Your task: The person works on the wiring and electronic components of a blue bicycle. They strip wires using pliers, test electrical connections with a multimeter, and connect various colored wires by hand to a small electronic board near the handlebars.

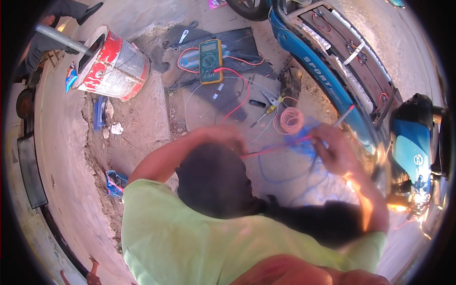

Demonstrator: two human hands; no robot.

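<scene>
Work is carried out by two bare hands over a stretch of ground, with a red wire (278, 147) extended between them. The wire is pinched at its far right by the right grip (334, 149), whose thumb and forefinger are closed on it; from the same hand a pale rod (343, 117) with a red tip projects upward. The left grip (227, 137) is blurred and partly covered by a dark-trousered knee (211, 178); the other end of the wire is seen to reach its fingertips, but whether these are fully closed on it cannot be told. A blurred blue bundle (304, 145) is noted just left of the right grip, and loops of blue wire are spread below it. Beyond and to the left of the right grip, a coil of pale orange wire (286, 114) is laid on the ground, with a yellow-handled screwdriver (271, 109), pliers (270, 98) and a small black item (257, 103) placed near it. Beyond the left grip, a yellow-edged multimeter (210, 69) is rested over a dark sheet (244, 42); its red lead (247, 90) is run down toward the left grip. A spanner (184, 36) is located past the multimeter. Well to the left of the left grip, a red and white bucket (119, 66) is observed, tilted. Beyond the right grip, a blue vehicle panel (308, 66) is stood alongside the work area.
</scene>
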